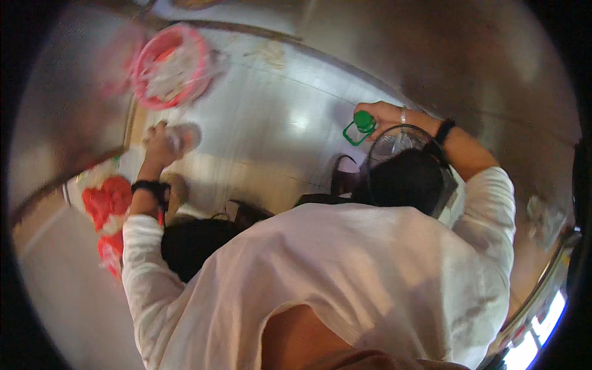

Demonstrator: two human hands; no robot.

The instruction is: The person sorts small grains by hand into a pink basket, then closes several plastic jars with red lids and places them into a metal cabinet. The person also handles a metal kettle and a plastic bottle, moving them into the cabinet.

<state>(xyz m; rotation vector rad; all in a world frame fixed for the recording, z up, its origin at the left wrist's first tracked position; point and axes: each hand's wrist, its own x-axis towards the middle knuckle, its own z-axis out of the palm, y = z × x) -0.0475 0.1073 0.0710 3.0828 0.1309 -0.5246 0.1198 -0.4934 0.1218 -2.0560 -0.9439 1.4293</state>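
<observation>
My left hand (159, 145) is at the left, below the pink bin, its wrist in a black band. It is closed around a small, pale see-through container (190, 138), blurred, with an orange patch. Over at the right, my right hand (381, 118) grips a clear plastic bottle near its neck. The bottle has a green cap (364, 120) and a green carrying handle (351, 135). Most of its body is hidden by my hand and a thin dark ring (370, 178) around my black-clothed knee; what the ring belongs to I cannot tell.
A pink waste bin (203, 51) with a clear liner stands on the shiny tiled floor (286, 125). Red plastic bags (108, 199) lie beside my left forearm. Dark footwear (343, 178) shows near my knee. A crumpled clear bag (545, 222) lies at the far right.
</observation>
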